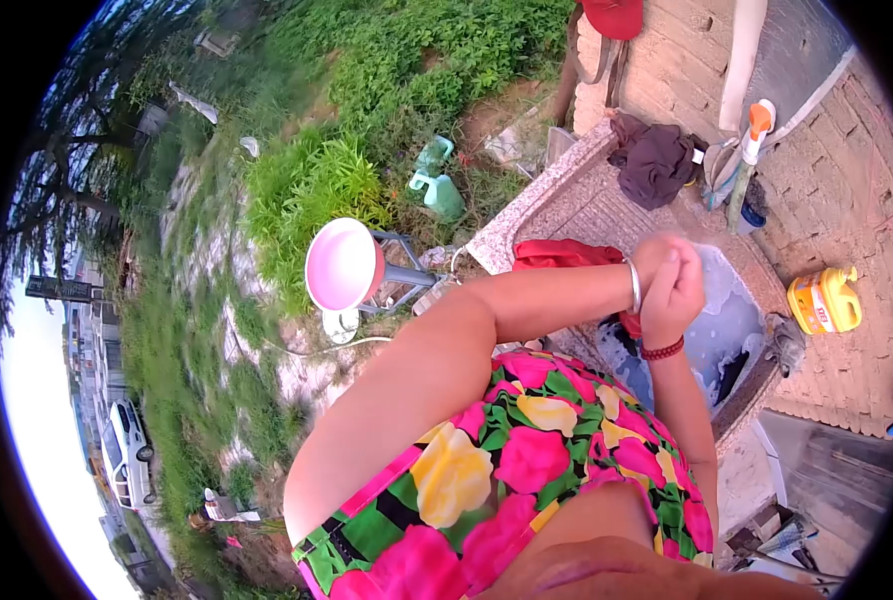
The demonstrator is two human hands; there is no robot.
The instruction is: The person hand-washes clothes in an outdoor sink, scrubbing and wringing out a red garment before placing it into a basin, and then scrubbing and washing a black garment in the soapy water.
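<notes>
My left hand, with a silver bangle on its wrist, is closed and blurred over the stone wash basin. Pressed against it is my right hand, its fingers curled and a red beaded bracelet at the wrist. Whatever lies between the hands, if anything, is hidden. Cloudy, sudsy water fills the basin below, with dark cloth partly under it. Red cloth lies on the slab beyond my left forearm, and a bit of red also shows just under the hands.
A dark bundle of cloth and a white-and-orange brush are at the slab's far side. A yellow jug stands right of the basin. To the left are a pink basin on a stand and green jugs among plants.
</notes>
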